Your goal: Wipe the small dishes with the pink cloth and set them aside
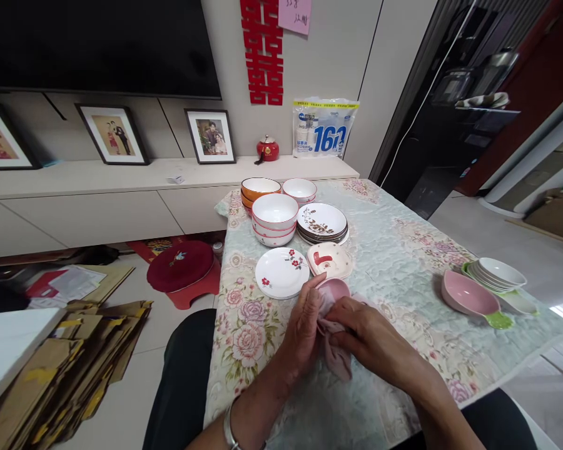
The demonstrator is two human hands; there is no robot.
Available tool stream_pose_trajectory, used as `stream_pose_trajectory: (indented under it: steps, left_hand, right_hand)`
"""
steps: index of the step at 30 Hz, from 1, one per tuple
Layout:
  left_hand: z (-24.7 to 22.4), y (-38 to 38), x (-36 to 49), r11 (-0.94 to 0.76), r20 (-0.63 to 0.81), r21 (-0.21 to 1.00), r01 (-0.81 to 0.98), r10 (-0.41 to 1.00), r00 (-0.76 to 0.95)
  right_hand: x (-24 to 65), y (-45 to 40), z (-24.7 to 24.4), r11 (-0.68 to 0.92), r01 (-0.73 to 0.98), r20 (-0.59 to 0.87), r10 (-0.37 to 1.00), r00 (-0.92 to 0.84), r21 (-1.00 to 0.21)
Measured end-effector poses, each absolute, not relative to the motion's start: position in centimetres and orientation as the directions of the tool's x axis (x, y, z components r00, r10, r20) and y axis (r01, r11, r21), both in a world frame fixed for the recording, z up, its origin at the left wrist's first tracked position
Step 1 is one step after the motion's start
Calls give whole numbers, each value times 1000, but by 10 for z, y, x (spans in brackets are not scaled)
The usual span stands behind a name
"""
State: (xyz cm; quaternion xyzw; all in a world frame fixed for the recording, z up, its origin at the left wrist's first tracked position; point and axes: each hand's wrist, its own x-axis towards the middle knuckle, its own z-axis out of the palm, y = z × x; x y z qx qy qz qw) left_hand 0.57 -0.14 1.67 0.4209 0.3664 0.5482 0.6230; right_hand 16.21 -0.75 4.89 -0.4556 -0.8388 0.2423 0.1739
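My left hand wraps around the side of a small pink bowl, tilted, its lower part hidden by my hands and a cloth. In my right hand is a pale pink cloth, pinched and pressed against the bowl. Just beyond the bowl lies a cream square dish with a red figure on it. Left of that is a small stack of white plates with red flowers. Farther back stand stacked white bowls with red rims and plates with brown flowers.
Orange-sided bowls and a smaller white bowl stack stand at the table's far end. Right, a pink leaf-handled bowl sits beside small white bowls. A red stool and flattened cardboard are on the floor at left.
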Motion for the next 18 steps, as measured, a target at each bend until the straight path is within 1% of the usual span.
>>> stream_pose_trajectory:
  steps: [2, 4, 6, 7, 9, 11, 13, 16, 18]
  left_hand:
    - [20, -1, 7, 45, 7, 901, -432, 993, 118]
    - [22, 0, 8, 43, 15, 866, -499, 994, 112]
    - [22, 1, 9, 48, 15, 834, -549, 994, 111]
    - [21, 1, 10, 57, 11, 820, -569, 993, 115]
    - [19, 0, 12, 90, 2, 790, -606, 989, 150]
    - [17, -2, 14, 147, -1, 756, -638, 975, 224]
    - [16, -3, 16, 217, -23, 731, -648, 956, 294]
    - [16, -4, 15, 294, -74, 713, -636, 934, 349]
    - [15, -4, 12, 352, -102, 697, -625, 911, 400]
  right_hand:
    - [165, -6, 44, 423, 745, 95, 892, -441, -516]
    - [169, -2, 37, 355, 801, 161, 934, -318, -482]
    - [171, 4, 30, 328, 814, 264, 938, -223, -480]
    - [172, 7, 27, 339, 799, 306, 930, -204, -497]
    - [173, 11, 23, 390, 738, 346, 911, -223, -551]
    - [173, 13, 21, 431, 688, 346, 899, -269, -584]
    - [174, 13, 22, 448, 694, 362, 889, -280, -564]
    - [179, 12, 24, 474, 710, 398, 870, -290, -521]
    - [184, 11, 26, 479, 693, 369, 873, -317, -538]
